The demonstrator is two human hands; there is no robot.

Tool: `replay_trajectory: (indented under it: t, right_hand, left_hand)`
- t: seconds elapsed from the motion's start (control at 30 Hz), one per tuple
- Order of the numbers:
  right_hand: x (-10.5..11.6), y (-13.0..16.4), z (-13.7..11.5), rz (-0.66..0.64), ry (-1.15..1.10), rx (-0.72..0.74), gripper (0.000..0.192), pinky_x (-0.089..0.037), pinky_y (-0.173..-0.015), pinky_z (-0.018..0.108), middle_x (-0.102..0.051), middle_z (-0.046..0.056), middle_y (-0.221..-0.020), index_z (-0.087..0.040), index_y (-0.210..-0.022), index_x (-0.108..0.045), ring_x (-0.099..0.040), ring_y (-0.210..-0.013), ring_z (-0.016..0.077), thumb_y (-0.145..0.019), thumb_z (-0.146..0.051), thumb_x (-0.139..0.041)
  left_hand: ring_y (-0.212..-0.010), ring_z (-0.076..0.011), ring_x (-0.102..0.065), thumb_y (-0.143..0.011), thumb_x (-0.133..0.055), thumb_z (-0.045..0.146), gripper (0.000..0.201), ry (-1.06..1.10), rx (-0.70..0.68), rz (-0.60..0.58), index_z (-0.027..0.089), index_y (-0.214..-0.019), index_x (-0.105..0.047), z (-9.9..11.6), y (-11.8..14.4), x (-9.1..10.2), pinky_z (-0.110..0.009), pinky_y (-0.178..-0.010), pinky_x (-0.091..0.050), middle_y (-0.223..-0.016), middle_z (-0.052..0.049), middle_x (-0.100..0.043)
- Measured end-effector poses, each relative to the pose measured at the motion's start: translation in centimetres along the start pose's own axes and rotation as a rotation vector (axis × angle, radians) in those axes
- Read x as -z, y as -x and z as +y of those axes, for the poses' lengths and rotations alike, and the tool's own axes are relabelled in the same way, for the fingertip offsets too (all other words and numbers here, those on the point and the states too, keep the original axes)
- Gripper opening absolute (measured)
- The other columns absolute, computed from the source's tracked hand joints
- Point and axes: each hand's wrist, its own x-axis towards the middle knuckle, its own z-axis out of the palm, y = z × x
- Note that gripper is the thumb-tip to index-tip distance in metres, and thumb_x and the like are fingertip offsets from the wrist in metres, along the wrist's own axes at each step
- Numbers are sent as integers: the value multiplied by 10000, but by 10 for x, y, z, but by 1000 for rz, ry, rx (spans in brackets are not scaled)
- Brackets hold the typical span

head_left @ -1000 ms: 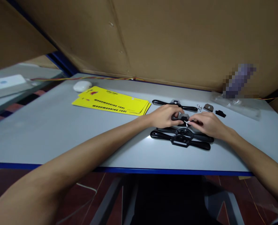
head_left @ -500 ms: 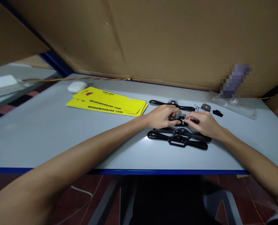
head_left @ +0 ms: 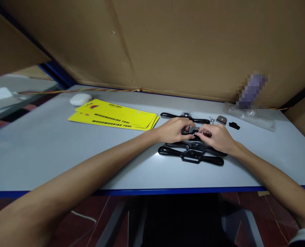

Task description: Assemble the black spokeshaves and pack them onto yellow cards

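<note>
My left hand [head_left: 173, 130] is closed around one side of a black spokeshave with a grey blade [head_left: 194, 129], steadying it on the table. At the middle of that spokeshave, my right hand [head_left: 216, 136] pinches a small silvery wing screw, now mostly covered by the fingertips. Closer to me lie a black spokeshave body [head_left: 169, 151] and, just behind it, another body [head_left: 211, 150]. Beyond my hands is a spokeshave [head_left: 202, 121] with a blade on it. To its right lie silvery wing screws [head_left: 212, 119], a loose blade [head_left: 221, 119] and a black cap plate [head_left: 234, 126].
Yellow printed cards [head_left: 116, 116] are stacked on the left of the grey table [head_left: 51, 154], beside a white rounded case [head_left: 80, 99]. A clear plastic bag [head_left: 260, 121] lies at the back right. Cardboard panels [head_left: 180, 48] wall the back.
My right fingers have closed in over the wing screw, which showed more plainly before. The whole view has shifted slightly; the other tools and parts lie as they were.
</note>
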Motion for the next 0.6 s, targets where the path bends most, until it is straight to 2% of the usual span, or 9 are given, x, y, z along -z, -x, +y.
replay_trajectory:
  t: [0.23,0.37,0.5,0.6]
  right_hand:
    - [2,-2,-4,-105,-4,-7,196,-328,-653,300,-605,-15,-674,-203,-837,-644,-474,-615,136,-993,-306,-584]
    - [4,-2,-4,-143,-20,35,245,-337,-683,305,-616,-1,-712,-205,-810,-613,-480,-647,142,-1011,-325,-542]
    - [6,-2,-2,-188,-42,105,216,-355,-716,311,-614,-2,-731,-210,-848,-624,-502,-675,152,-1003,-339,-547]
    - [7,-1,-1,-182,-57,100,159,-351,-697,309,-579,-19,-707,-212,-913,-631,-492,-655,150,-996,-324,-553]
  left_hand:
    - [-753,-185,-560,-931,-609,489,360,-7,-11,5,156,-1037,-694,-2,0,0,-313,-713,-396,-829,-27,-635]
    - [-759,-186,-560,-934,-604,488,348,-11,-12,-5,163,-1025,-689,-2,0,0,-311,-713,-388,-830,-24,-631]
    - [-750,-182,-550,-916,-597,455,312,0,-5,-2,165,-996,-682,-2,0,0,-307,-709,-385,-816,-19,-617]
    - [-750,-184,-551,-911,-595,453,303,-2,-11,6,170,-988,-672,-2,0,0,-310,-715,-392,-819,-20,-616]
